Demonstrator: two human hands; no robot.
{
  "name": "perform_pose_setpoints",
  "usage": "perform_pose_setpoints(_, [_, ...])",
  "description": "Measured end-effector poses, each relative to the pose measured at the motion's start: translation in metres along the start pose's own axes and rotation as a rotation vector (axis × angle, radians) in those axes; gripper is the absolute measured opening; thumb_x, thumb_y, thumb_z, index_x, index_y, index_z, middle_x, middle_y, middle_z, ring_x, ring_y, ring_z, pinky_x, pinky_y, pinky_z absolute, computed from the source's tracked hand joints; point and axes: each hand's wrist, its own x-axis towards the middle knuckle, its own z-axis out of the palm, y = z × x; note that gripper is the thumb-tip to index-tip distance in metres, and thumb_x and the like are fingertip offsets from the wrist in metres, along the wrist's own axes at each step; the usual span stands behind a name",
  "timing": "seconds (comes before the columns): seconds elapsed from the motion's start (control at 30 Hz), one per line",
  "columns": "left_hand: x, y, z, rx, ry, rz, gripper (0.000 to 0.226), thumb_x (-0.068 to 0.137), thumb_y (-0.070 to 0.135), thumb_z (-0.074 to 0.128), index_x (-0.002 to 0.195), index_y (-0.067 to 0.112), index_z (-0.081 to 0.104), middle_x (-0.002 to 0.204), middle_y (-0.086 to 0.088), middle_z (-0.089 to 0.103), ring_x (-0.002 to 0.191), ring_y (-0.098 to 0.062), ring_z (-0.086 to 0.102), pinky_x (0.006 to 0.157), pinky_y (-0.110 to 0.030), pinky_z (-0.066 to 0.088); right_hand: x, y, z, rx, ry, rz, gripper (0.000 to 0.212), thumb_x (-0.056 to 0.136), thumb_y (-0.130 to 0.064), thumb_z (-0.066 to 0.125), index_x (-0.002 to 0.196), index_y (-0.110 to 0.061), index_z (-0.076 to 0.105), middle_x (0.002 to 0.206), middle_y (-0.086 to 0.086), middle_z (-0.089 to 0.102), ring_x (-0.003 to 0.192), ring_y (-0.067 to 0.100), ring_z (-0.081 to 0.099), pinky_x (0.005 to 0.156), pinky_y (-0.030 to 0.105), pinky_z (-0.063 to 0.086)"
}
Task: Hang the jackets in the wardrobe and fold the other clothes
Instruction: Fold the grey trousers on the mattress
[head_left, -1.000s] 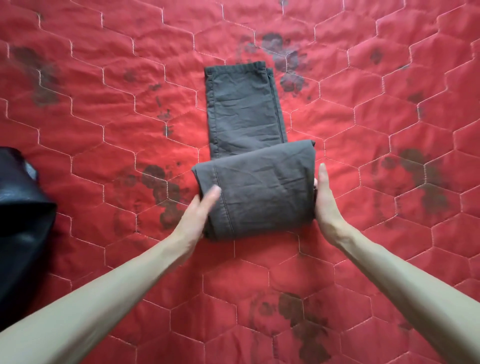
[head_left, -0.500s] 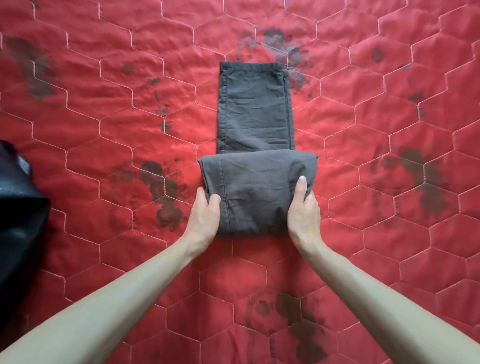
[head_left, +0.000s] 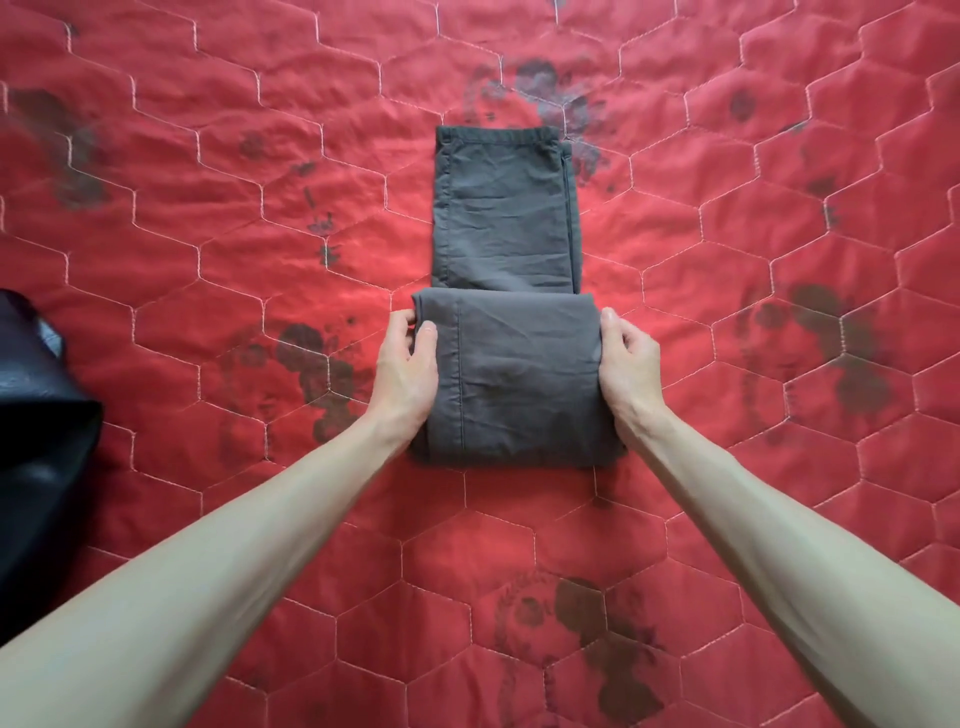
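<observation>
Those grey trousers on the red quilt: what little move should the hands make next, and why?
Probably roll the folded bundle away once more over the flat leg section. Both hands, left and right, grip its far corners, and that section lies unfolded beyond it on the quilt.

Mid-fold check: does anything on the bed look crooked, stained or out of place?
The dark grey trousers lie straight, and the folded part is held squarely by the left hand and the right hand. The dark blotches on the red quilted bedcover could be print or stains. A black glossy garment lies unfolded at the left edge.
</observation>
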Motion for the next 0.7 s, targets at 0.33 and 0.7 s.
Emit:
perform_pose_setpoints(0.33, [0.001, 0.008, 0.002, 0.209, 0.059, 0.009, 0.019, 0.106, 0.024, 0.039, 0.103, 0.008, 0.05, 0.069, 0.002, 0.049, 0.067, -0.023, 0.044, 0.073, -0.045, 0.04, -0.022, -0.019, -0.007, -0.242, 0.03, -0.238, 0.039, 0.106, -0.053, 0.046, 0.084, -0.023, 0.059, 0.088, -0.005, 0.064, 0.089, 0.017, 0.058, 0.087, 0.037, 0.044])
perform_pose_setpoints(0.7, [-0.004, 0.006, 0.004, 0.604, 0.028, -0.037, 0.032, 0.104, 0.033, 0.047, 0.131, 0.016, 0.047, 0.122, -0.018, 0.065, 0.116, -0.041, 0.057, 0.091, -0.048, 0.044, -0.027, 0.033, 0.006, -0.839, 0.201, -0.413, 0.068, 0.103, -0.056, 0.034, 0.159, -0.017, 0.038, 0.156, 0.007, 0.045, 0.148, 0.03, 0.036, 0.119, 0.053, 0.032])
